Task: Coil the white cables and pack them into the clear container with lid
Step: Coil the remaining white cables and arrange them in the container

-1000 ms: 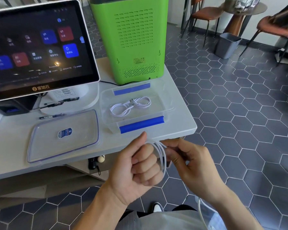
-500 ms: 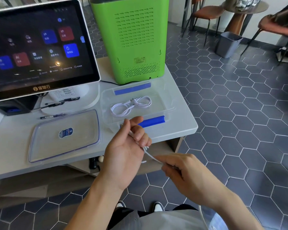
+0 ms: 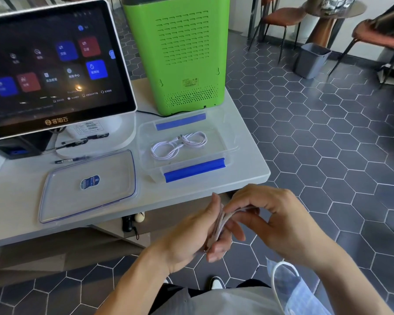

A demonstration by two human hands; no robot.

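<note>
Below the table edge, cable in hand: your left hand (image 3: pixel 191 233) and right hand (image 3: pixel 275 221) meet just in front of the pale grey table (image 3: pixel 243 133), with a thin white cable bundle (image 3: pixel 221 223) blurred between them.
Left hand: fingers curled round the loops, palm turned right.
Right hand: fingertips pinched on the strands at the top of the bundle; whether they grip tightly cannot be told.
Packed cable: a second white cable, coiled in two loops (image 3: pixel 179 144), lies on the floor of the clear rectangular container with blue clips (image 3: pixel 192 170), open, at the table's right end.
Lid: the clear flat lid with a blue oval label (image 3: pixel 89 185) lies flat just left of the container.
Behind: a green vented box (image 3: pixel 180 53) and a dark touchscreen terminal (image 3: pixel 52 64) stand at the back; pens (image 3: pixel 72 159) lie near the terminal's base.
</note>
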